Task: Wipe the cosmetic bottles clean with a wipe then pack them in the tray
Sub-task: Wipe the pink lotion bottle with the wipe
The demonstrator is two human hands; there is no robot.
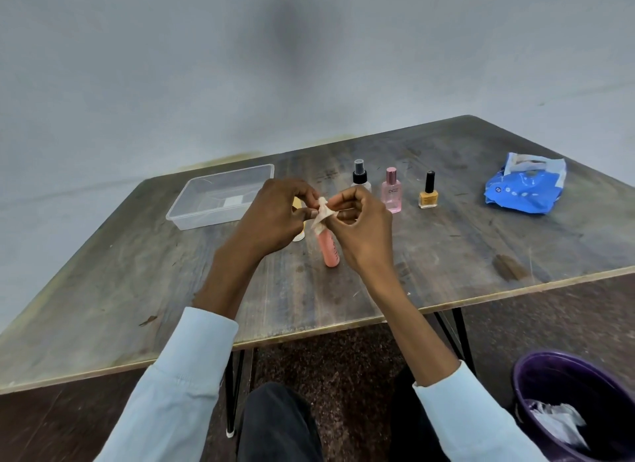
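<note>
Pinching: left hand [275,217] and right hand [360,221] both closed on a crumpled whitish wipe [321,214].
Bottle: peach-pink bottle [328,250] under the hands, long axis tilted, base toward the worktop's [137,272] near edge.
Room: clear tray [192,207] left; three bottles stand behind.

On the table [446,255], the tray [220,195] sits at centre left. Right of it three bottles stand in a row: spray bottle [360,176], perfume bottle [391,190], nail polish [429,191]. The wipes pack [525,186] lies far right. A bin [549,375] stands on the floor, lower right of the frame.
</note>
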